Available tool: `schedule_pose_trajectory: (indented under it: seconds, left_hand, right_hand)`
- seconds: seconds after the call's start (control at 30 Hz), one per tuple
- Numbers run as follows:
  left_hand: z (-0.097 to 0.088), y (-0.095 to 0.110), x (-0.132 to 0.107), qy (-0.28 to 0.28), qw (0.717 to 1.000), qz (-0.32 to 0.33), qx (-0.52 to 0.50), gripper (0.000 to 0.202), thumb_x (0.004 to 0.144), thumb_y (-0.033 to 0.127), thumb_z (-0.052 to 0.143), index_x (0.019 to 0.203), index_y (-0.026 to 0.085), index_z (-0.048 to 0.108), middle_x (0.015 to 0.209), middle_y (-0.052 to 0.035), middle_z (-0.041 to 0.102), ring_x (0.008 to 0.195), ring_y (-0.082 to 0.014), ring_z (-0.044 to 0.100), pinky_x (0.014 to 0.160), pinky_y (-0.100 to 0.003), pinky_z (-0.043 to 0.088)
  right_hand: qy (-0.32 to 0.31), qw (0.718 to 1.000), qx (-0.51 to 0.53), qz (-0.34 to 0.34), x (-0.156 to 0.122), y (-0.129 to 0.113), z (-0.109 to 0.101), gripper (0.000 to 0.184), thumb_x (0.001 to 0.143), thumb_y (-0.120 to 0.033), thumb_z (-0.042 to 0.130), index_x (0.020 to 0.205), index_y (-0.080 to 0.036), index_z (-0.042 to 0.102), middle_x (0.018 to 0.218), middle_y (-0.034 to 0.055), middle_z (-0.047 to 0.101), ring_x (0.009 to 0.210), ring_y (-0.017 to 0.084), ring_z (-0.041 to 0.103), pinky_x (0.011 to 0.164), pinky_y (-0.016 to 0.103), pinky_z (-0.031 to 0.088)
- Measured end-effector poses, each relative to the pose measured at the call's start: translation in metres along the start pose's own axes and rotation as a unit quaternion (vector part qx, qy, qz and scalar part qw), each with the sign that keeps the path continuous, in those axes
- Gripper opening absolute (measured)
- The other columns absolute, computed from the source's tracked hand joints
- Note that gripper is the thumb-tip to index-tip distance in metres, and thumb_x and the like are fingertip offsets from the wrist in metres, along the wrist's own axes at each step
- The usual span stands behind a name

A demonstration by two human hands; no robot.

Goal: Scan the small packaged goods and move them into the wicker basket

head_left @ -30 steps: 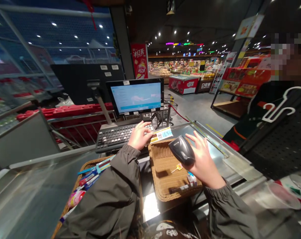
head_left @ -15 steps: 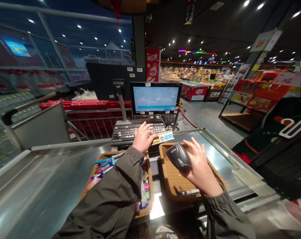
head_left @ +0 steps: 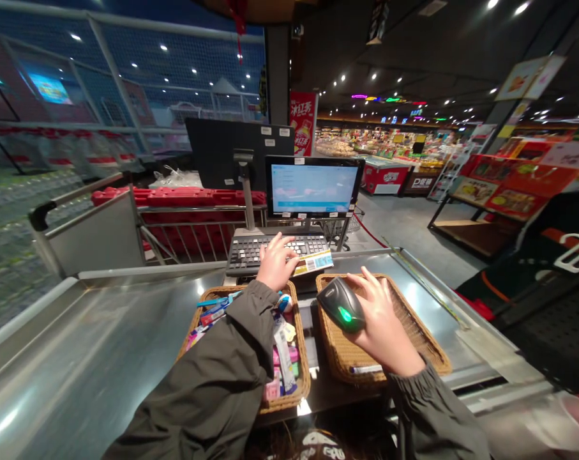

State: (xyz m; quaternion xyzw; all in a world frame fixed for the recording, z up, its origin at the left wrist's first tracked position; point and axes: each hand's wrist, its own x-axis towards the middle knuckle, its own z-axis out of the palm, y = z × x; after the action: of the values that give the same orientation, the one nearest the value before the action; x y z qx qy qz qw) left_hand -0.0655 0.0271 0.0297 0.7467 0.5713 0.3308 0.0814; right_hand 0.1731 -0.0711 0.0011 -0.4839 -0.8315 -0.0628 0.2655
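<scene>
My right hand (head_left: 381, 319) grips a black handheld barcode scanner (head_left: 341, 303) with a green light on it, held above a wicker tray (head_left: 413, 332). My left hand (head_left: 276, 262) rests on the black keyboard (head_left: 270, 249), fingers spread over the keys. A white and blue barcode card (head_left: 314, 262) lies next to the left hand at the keyboard's right corner. The lit monitor (head_left: 313, 187) stands behind the keyboard. A second wicker basket (head_left: 296, 383) below my left arm holds several small packaged items.
Steel checkout counter (head_left: 92, 345) spreads to the left and right. Red barriers (head_left: 174, 198) and a metal rail stand behind it. A person in dark clothing (head_left: 533, 268) stands at the right. Store shelves (head_left: 500, 185) lie beyond.
The view has swung to the left. The scanner has tipped a little lower over the tray and its green light now glows. My left hand stays on the keyboard.
</scene>
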Motion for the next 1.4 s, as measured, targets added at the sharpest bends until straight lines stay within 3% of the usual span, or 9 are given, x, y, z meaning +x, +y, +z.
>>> schedule_pose_trajectory:
  seconds: [0.3,0.47,0.73,0.9,1.17,1.23,1.4]
  left_hand:
    - [-0.004,-0.010,-0.004,0.003,1.000,-0.004,0.005,0.016,0.084,0.022,0.055,0.072,0.021,0.065,0.142,-0.0028,0.055,0.145,-0.0290,0.030,0.114,-0.067,0.016]
    - [-0.012,-0.028,-0.015,-0.007,0.999,-0.026,0.034,0.017,0.085,0.023,0.055,0.071,0.021,0.065,0.141,-0.0033,0.056,0.144,-0.0298,0.031,0.113,-0.068,0.017]
    - [-0.033,-0.079,-0.053,-0.029,0.990,-0.093,0.106,0.018,0.082,0.023,0.056,0.068,0.022,0.067,0.138,-0.0025,0.058,0.142,-0.0311,0.034,0.111,-0.069,0.019]
    - [-0.038,-0.100,-0.088,-0.071,0.978,-0.132,0.145,0.019,0.083,0.022,0.056,0.068,0.022,0.068,0.137,-0.0025,0.059,0.141,-0.0315,0.036,0.112,-0.069,0.020]
    - [-0.030,-0.097,-0.138,-0.216,0.959,-0.094,0.159,0.015,0.078,0.017,0.061,0.069,0.022,0.071,0.140,-0.0040,0.057,0.143,-0.0360,0.032,0.111,-0.072,0.016]
    - [-0.032,-0.095,-0.144,-0.213,0.960,-0.075,0.163,0.010,0.078,0.020,0.063,0.077,0.023,0.073,0.144,-0.0056,0.053,0.144,-0.0367,0.029,0.111,-0.073,0.015]
    - [-0.049,-0.090,-0.142,-0.142,0.976,-0.031,0.164,0.017,0.087,0.025,0.057,0.098,0.025,0.071,0.148,-0.0074,0.048,0.146,-0.0341,0.026,0.111,-0.071,0.018]
  right_hand:
    - [0.005,1.000,0.000,-0.004,0.002,-0.004,-0.001,0.045,0.075,-0.025,0.059,0.120,-0.019,0.061,0.141,0.0166,0.047,0.145,0.041,0.022,0.110,0.073,0.019]
    - [-0.003,1.000,-0.002,-0.013,0.001,-0.004,0.001,0.044,0.077,-0.028,0.059,0.119,-0.019,0.061,0.142,0.0172,0.046,0.145,0.042,0.022,0.110,0.074,0.018]
    - [-0.018,0.999,0.011,-0.025,0.004,-0.012,0.007,0.043,0.078,-0.029,0.059,0.119,-0.020,0.061,0.142,0.0169,0.046,0.145,0.042,0.022,0.109,0.074,0.019]
    - [-0.021,0.999,0.021,-0.044,0.008,-0.020,0.012,0.042,0.077,-0.027,0.060,0.119,-0.020,0.060,0.141,0.0170,0.047,0.144,0.043,0.024,0.108,0.075,0.019]
    - [-0.035,0.998,0.032,-0.048,0.013,-0.035,0.017,0.043,0.076,-0.027,0.061,0.119,-0.021,0.060,0.141,0.0162,0.047,0.145,0.042,0.022,0.109,0.075,0.017]
    - [-0.030,0.998,0.035,-0.049,0.014,-0.036,0.017,0.042,0.076,-0.028,0.061,0.118,-0.020,0.060,0.141,0.0171,0.047,0.144,0.043,0.022,0.109,0.076,0.017]
    - [-0.010,0.999,0.023,-0.033,0.011,-0.026,0.016,0.045,0.074,-0.029,0.061,0.119,-0.020,0.060,0.139,0.0171,0.048,0.143,0.044,0.025,0.108,0.075,0.020]
